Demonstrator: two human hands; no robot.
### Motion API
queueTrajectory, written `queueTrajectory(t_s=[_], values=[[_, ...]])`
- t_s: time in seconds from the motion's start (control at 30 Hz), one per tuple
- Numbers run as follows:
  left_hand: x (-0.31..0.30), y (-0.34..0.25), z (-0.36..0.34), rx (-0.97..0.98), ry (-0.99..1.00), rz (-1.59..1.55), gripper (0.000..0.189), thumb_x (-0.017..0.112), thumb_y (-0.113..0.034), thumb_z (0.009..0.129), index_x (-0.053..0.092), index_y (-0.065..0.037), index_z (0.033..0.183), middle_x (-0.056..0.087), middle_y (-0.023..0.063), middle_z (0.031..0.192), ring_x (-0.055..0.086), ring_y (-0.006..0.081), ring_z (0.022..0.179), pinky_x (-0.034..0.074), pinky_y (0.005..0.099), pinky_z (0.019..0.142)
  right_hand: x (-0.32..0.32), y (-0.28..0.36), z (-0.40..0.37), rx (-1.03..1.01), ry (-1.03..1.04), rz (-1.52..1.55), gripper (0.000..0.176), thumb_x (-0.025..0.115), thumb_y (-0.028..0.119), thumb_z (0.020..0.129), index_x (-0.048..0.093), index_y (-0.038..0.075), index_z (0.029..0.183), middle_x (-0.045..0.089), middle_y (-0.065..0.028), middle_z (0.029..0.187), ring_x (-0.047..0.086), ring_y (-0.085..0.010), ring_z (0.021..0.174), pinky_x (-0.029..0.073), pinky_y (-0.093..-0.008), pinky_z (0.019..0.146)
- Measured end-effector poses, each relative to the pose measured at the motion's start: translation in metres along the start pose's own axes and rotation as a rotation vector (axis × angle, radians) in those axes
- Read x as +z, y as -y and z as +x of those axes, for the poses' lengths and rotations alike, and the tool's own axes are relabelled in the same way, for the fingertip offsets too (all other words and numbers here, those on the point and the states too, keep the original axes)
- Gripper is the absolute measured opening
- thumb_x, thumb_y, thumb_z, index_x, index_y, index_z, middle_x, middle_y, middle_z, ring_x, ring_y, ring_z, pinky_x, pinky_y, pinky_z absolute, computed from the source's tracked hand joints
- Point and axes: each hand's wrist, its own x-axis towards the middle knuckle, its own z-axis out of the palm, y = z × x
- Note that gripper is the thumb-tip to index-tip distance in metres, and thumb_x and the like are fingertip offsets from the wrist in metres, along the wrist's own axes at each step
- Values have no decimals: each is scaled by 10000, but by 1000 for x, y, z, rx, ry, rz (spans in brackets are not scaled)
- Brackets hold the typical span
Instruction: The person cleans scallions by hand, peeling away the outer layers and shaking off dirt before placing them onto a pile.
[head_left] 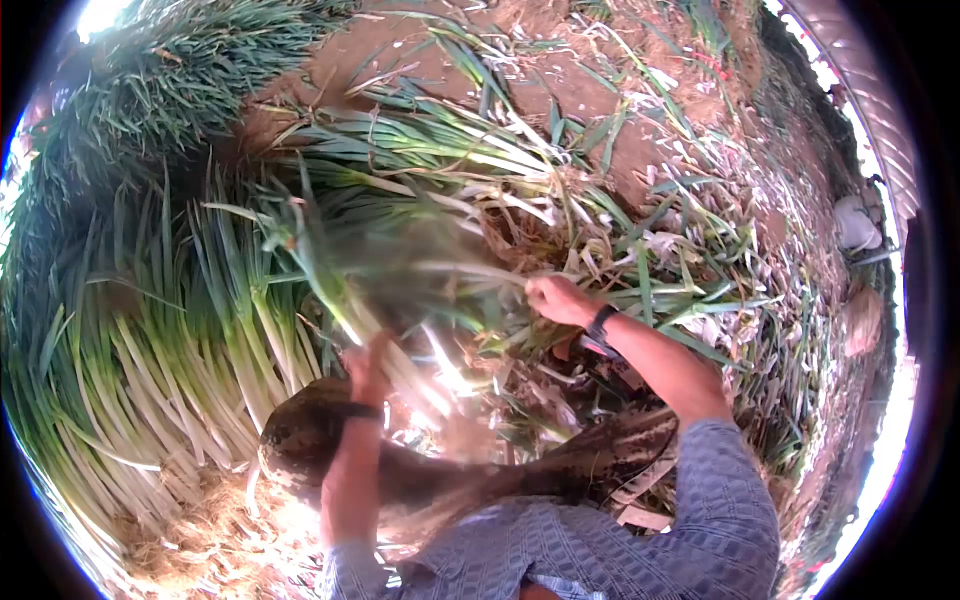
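While the big stack of cut green onions (150, 340) lay along your left, white stalks toward you, and a litter of stripped leaves (700, 250) covered the soil (600, 90) on your right, you held a motion-blurred bunch of green onions (330, 270) between them. Your left hand (365, 372) was clenched round its stalks. Your right hand (555, 298), apart from it, was fisted on loose outer leaves. This looked like stripping the bunch, and the next move would call for a firm pull away from the left grip. The tangled trimmings underneath could snag it. A watch (600, 322) sat on your right wrist.
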Motion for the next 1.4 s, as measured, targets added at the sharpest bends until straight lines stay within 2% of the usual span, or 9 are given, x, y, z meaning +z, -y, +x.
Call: queueTrajectory(t_s=[0.33,0.5,0.63,0.77,0.83,0.97,1.13,1.23,1.4], values=[[23,-9,-22,-198,12,-1,251,740,-146,855,613,15,1000,613,69,802,604,183,643,523,326,569,113,-79,173,10,-247,-255,169,607,146,848,622,29,970,674,-239,905,637,-460,907,494,-551,785],[32,-2,-19,-249,-56,34,212,708,-154,878,618,-1,994,612,57,728,602,176,632,514,327,563,107,-63,188,113,254,-169,328,684,258,855,642,4,1058,687,-213,944,677,-374,870,512,-502,755],[33,-6,-24,-176,-3,76,259,685,-262,925,631,-20,1001,621,45,783,598,158,652,505,316,570,70,31,115,59,474,330,520,700,297,875,551,14,1285,680,-165,970,680,-249,829,560,-407,724],[31,1,-29,-12,164,168,648,653,-514,918,535,5,1289,554,112,1196,543,195,1087,495,375,879,53,80,61,53,520,446,613,661,129,908,398,-21,1441,639,-149,907,641,-141,666,555,-235,524],[33,21,-19,69,181,188,719,629,-542,919,477,5,1360,512,115,1213,495,212,1127,452,380,949,60,104,27,-291,378,473,719,668,102,890,281,-101,1461,604,-149,934,590,-132,592,517,-221,449],[46,37,-15,-45,105,260,528,698,-421,883,608,29,1144,627,94,1006,612,193,893,510,328,751,111,97,-31,-710,211,26,476,660,121,909,414,-78,1265,535,-122,793,499,-161,523,489,-304,432],[74,34,-25,-17,104,138,313,719,-210,842,668,6,1062,672,97,898,641,199,744,522,336,646,89,114,-97,-492,113,150,221,587,168,982,506,-1,864,454,-19,601,417,-132,454,417,-282,385],[88,16,-20,127,197,292,252,682,-120,845,674,-31,1080,676,131,874,647,228,726,541,354,661,63,127,-148,-273,239,622,201,548,165,1005,543,3,886,525,-51,644,525,-145,489,463,-264,404],[94,3,17,516,214,453,169,592,-100,903,639,-9,1038,675,172,867,650,281,742,557,379,685,-4,124,-265,-362,625,487,325,522,321,1034,658,26,1024,687,-124,945,675,-213,914,560,-390,890]])
